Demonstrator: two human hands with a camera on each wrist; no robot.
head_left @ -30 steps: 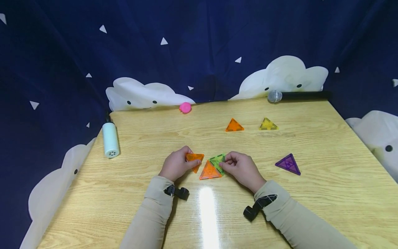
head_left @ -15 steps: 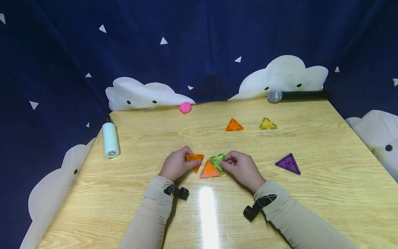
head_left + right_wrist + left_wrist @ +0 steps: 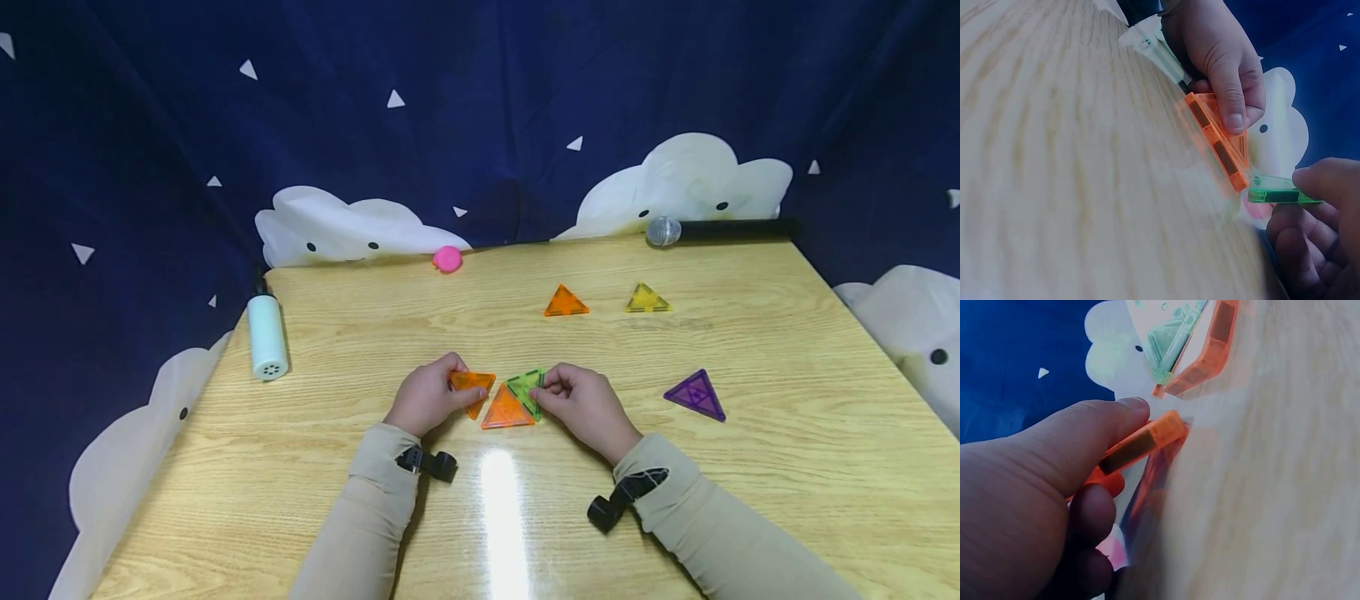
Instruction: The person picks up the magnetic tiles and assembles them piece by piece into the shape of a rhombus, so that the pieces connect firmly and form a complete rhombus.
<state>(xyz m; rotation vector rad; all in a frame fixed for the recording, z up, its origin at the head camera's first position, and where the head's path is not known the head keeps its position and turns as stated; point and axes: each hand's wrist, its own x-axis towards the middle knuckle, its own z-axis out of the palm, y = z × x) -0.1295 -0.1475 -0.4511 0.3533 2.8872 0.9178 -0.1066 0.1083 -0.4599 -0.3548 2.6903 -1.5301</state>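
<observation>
My left hand (image 3: 426, 398) pinches an orange triangular magnetic tile (image 3: 476, 381) between thumb and fingers; in the left wrist view this orange tile (image 3: 1132, 453) is tilted above the wood. Right beside it stands a second orange triangular tile (image 3: 507, 410), which neither hand grips. A green triangular tile (image 3: 523, 385) meets that second tile's right side and is pinched by my right hand (image 3: 588, 408). Seen from the right wrist, the green tile (image 3: 1272, 192) joins the lower end of the middle orange tile (image 3: 1216, 140). A narrow gap separates the left-hand tile from the middle one.
Farther back on the table (image 3: 360, 325) lie an orange triangle (image 3: 566, 302) and a yellow triangle (image 3: 647, 299). A purple triangle (image 3: 698, 395) is to the right. Around the edges are a pale green cylinder (image 3: 267, 337), a pink round object (image 3: 447, 259) and a microphone (image 3: 712, 231).
My left hand and its orange tile have shifted very slightly to the right. The right hand, the green tile and the middle orange tile look almost unmoved.
</observation>
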